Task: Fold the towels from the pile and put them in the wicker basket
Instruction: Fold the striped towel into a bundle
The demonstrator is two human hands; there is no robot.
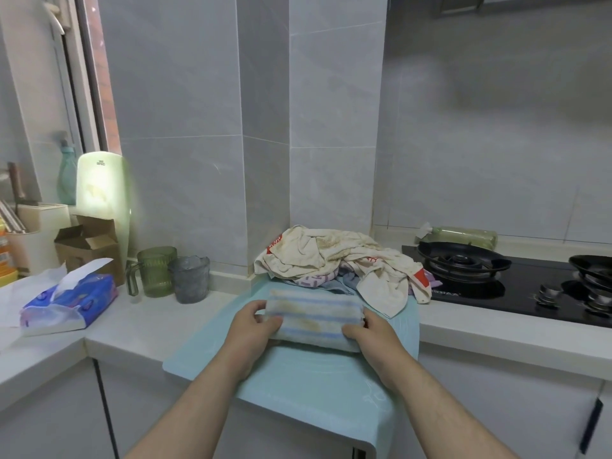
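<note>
mat (298,385) on table (139,326) edge, centre | folded towel (314,318) on mat, near | towel pile (337,260) behind it, at mat's far end | hob (516,293) right of pile | cup (155,271) and second cup (190,279) side by side, left of pile | tissue pack (69,303) further left | box (89,246) behind pack

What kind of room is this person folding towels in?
Most likely a home kitchen: a black gas hob is set into the white countertop, a green mug and a grey mug stand on it, and the wall is tiled. The left hand and right hand hold a folded striped towel.
</note>
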